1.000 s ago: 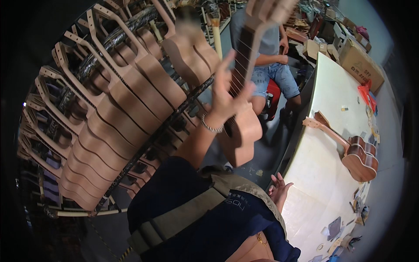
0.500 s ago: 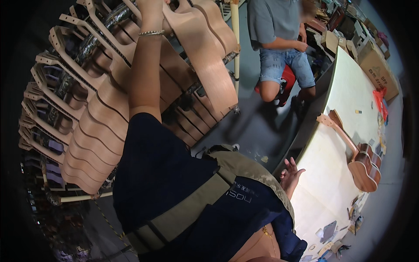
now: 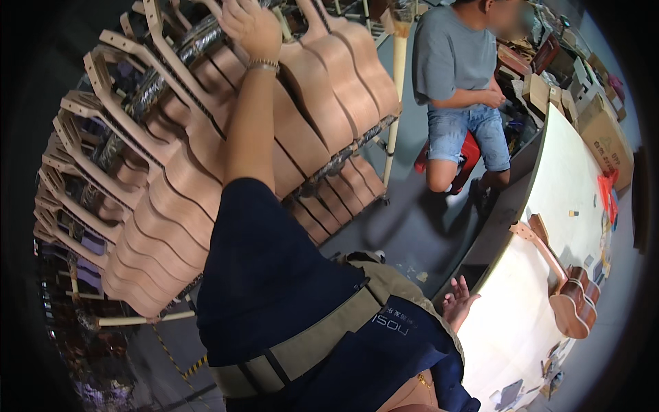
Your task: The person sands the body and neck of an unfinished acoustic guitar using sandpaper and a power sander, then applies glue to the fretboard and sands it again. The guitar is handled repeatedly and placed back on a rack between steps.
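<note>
My left arm reaches up over a row of unfinished pale-wood guitars [image 3: 165, 213] hanging side by side on a rack. Close to the top edge, my left hand [image 3: 250, 29] is among the necks, its fingers partly spread with nothing visibly held. To its right is another set of guitar bodies [image 3: 336, 82], one with its neck [image 3: 314, 19] pointing up near that hand. My right hand [image 3: 458, 303] is in front of the pale table [image 3: 501, 302], fingers apart and loosely bent, holding nothing. Part of that hand is hidden behind my apron.
A glossy brown small guitar [image 3: 574, 302] lies on the table. Beyond the rack's pale post [image 3: 397, 89], a person [image 3: 456, 69] sits on a red stool [image 3: 469, 152]. Cardboard boxes [image 3: 604, 137] line the far right. A lower row of guitar bodies [image 3: 343, 199] sits beneath.
The guitar body that was tilted out under my left hand now lines up with the others on the rack. My left hand has come off it. The whole view has shifted slightly.
</note>
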A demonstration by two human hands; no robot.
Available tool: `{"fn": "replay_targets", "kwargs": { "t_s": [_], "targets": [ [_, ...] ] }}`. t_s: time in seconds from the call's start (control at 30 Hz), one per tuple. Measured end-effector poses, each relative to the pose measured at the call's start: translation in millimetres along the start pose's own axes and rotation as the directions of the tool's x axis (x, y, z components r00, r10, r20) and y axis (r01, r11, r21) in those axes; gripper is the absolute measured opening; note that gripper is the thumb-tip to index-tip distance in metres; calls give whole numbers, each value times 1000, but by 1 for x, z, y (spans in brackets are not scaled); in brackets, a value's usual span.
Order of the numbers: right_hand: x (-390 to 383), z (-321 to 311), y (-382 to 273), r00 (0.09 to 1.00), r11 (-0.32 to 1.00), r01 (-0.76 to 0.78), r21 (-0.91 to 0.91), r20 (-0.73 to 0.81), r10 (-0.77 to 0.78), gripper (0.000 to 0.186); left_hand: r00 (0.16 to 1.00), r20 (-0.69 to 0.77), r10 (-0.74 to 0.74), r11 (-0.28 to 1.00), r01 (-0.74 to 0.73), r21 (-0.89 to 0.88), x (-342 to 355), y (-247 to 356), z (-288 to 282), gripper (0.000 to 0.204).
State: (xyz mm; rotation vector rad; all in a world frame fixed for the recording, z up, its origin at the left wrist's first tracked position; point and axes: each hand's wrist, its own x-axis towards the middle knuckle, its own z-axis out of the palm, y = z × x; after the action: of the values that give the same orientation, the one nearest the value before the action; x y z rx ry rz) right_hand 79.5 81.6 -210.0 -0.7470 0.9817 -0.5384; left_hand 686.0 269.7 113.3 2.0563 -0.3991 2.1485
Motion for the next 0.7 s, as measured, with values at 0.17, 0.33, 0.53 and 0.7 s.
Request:
{"fn": "replay_targets", "kwargs": {
  "t_s": [0.17, 0.33, 0.53, 0.7],
  "targets": [
    [10, 2, 1, 997, 1000, 15, 18, 71, -17, 81, 737, 616, -278, 939, 344, 11, 36, 44, -55, 66],
    [16, -32, 15, 983, 999, -6, -51, 181, 15, 82, 783, 406, -471, 882, 436, 180, -37, 7, -32, 68],
    [5, -40, -1, 1000, 998, 11, -68, 13, -10, 82, 557, 625, -546, 648, 754, -106, -27, 12, -36, 81],
    [1, -49, 6, 999, 1000, -12, 1, -31, 12, 72, 560, 732, -389, 789, 612, -49, -27, -15, -48, 74]
  ]
}}
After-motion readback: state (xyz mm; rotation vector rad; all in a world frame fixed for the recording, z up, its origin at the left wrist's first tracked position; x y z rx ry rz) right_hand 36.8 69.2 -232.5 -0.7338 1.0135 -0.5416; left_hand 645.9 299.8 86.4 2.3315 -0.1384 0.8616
